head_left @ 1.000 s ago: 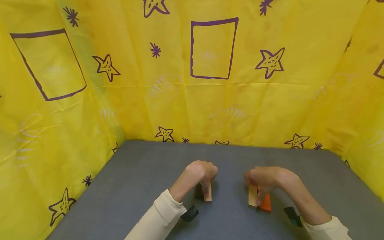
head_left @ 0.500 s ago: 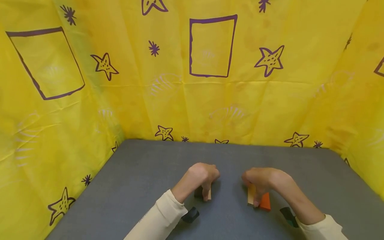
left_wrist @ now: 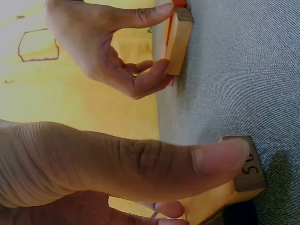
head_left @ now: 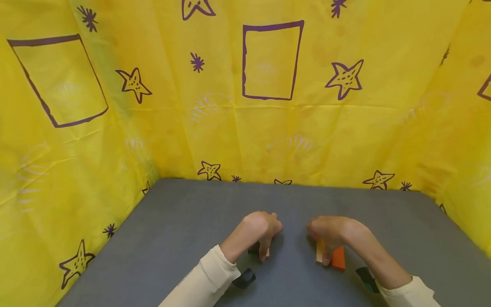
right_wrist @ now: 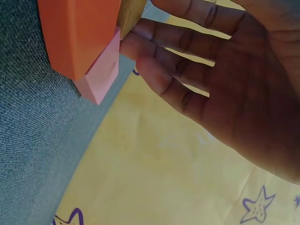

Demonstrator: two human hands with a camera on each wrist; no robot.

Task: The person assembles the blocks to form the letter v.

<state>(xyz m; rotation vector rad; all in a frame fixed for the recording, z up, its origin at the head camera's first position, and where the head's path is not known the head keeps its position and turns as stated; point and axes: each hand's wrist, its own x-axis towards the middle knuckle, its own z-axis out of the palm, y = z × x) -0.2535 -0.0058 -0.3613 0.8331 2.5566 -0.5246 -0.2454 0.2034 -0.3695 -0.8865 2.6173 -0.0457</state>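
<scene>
Left grip (head_left: 264, 230) holds: I see its thumb pressed on the numbered end of a wooden block (left_wrist: 251, 177), fingers toward the far end. Right grip (head_left: 333, 230) spans another wooden block (left_wrist: 182, 42) lengthwise, thumb and fingertips touching it; orange block (head_left: 338, 258) and pink block (right_wrist: 101, 75) just beside. Both pieces low at the grey desk (head_left: 199, 213); I can't tell if either is lifted.

Shifted left hand (head_left: 264, 228) a little rightward and lower in the head view since a second ago; slid right hand (head_left: 329, 230) slightly leftward; narrowed the gap between them; covered more of wooden block (left_wrist: 249, 183), dark block (head_left: 253, 250) beside it and pale block (head_left: 319, 255).
</scene>
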